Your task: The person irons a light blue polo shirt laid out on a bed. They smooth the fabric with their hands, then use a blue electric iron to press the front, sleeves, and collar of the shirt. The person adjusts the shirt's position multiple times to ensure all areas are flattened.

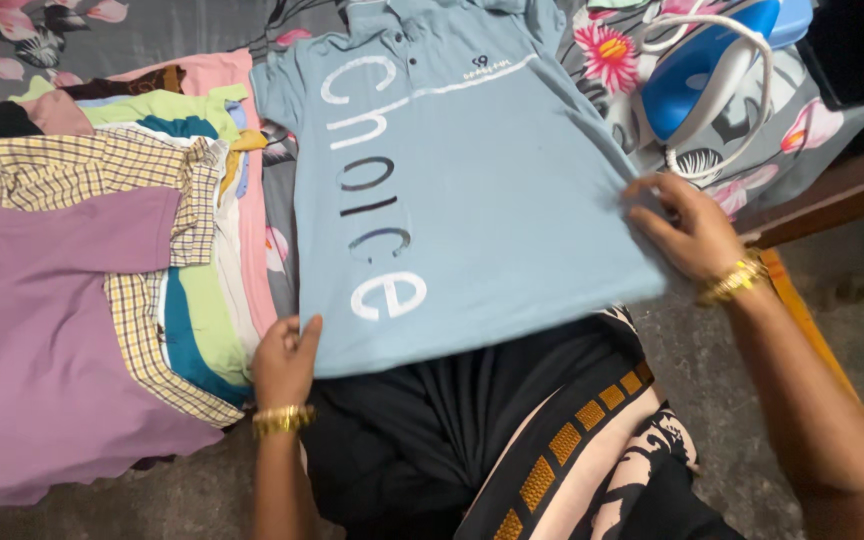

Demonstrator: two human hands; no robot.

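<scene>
1. The bed cover [812,130], grey with pink flowers, spreads under everything in front of me, and the work lies flat on it
2. The light blue polo shirt [472,190] is laid out face up, collar far from me, hem near my lap, so its long axis runs straight away from my body; white and dark lettering runs down its front
3. To my left sits a pile of folded clothes [102,300], purple on top with checked, green and pink layers showing, its edge just beside the shirt's left side
4. A blue and white iron [702,60] with its white cord rests at the far right, near the shirt's right shoulder but apart from my fingers
5. My right hand [692,235] lies on the shirt's right edge near the hem, fingers spread and pressing the cloth flat, not gripping it
6. My left hand [287,360] is at the near left corner of the hem, thumb on top and fingers seemingly tucked under, pinching the fabric loosely
7. Both hands sit at the hem end, one at each side, roughly equally near
</scene>
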